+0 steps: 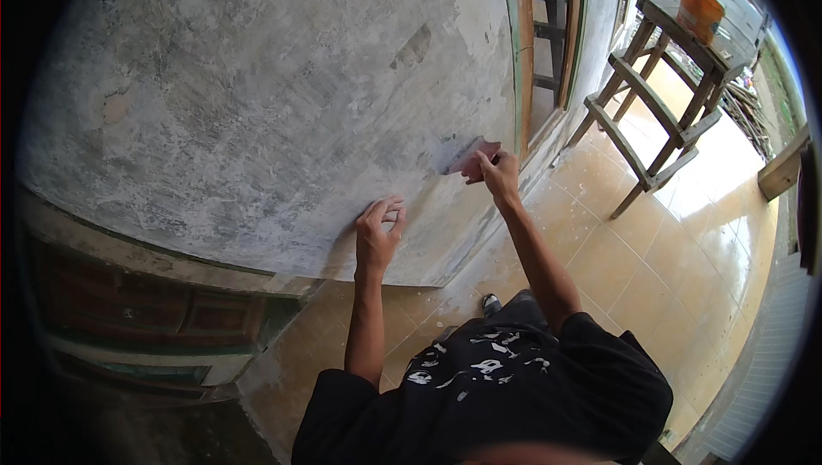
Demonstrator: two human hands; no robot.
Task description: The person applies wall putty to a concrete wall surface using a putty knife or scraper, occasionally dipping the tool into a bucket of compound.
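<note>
In front of me stands a grey wall [282, 97] with patchy, smeared white and dark plaster. My right hand [501, 175] pinches a flat pinkish scraper-like piece [473, 159] and holds it against the wall, close to the window frame. Its exact kind is hard to tell. Lower and to the left, my left hand [378, 223] rests its bent fingers on the wall surface. Nothing shows in that hand, and its thumb stands apart from the fingers.
A wooden-framed window [548, 45] borders the wall on the right. Beyond it, an orange bucket [700, 11] sits on a tall wooden stool [659, 92]. Glossy tan floor tiles [612, 259] carry white specks. A dark wooden panel [145, 302] lies at lower left.
</note>
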